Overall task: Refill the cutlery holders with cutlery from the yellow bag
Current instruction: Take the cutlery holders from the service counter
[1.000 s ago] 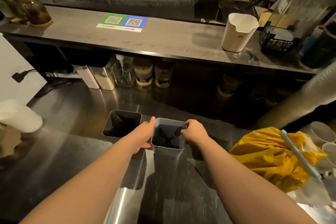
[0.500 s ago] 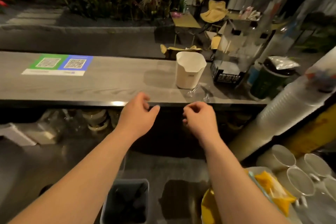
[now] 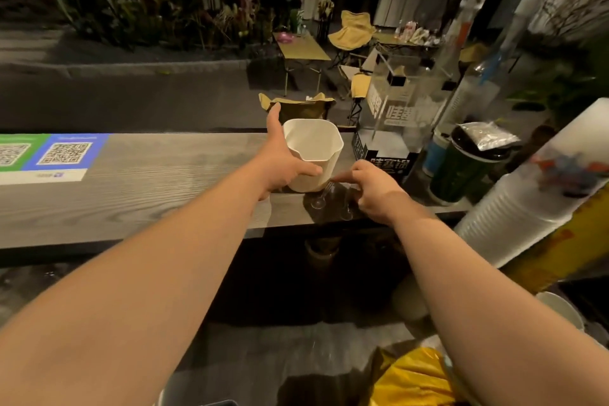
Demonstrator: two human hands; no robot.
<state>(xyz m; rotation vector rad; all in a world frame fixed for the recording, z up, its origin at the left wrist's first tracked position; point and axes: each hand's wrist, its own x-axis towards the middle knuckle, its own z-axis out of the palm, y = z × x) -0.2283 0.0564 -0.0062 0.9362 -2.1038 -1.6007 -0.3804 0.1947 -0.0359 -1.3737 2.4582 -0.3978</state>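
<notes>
A white cutlery holder [image 3: 313,155] stands on the raised wooden counter [image 3: 148,194]. My left hand [image 3: 280,158] holds its left side, thumb across the near wall and index finger stretched up past the rim. Two clear plastic spoons [image 3: 321,199] lie on the counter just in front of the holder. My right hand [image 3: 369,191] hovers over them, index fingertip at one spoon's handle, other fingers loosely curled. The yellow bag [image 3: 415,379] lies at the bottom right on the lower steel worktop. A grey holder's rim [image 3: 197,401] barely shows at the bottom edge.
To the right of the holder stand a clear printed box [image 3: 392,128], a dark green sealed cup [image 3: 461,171] and a lying stack of plastic cups [image 3: 527,208]. A QR-code sticker [image 3: 49,158] sits on the counter at left. Jars stand in shadow under the counter.
Both hands left the grey holder on the lower worktop and rose to the upper counter. My left hand has reached the white holder; my right has come down by the clear spoons.
</notes>
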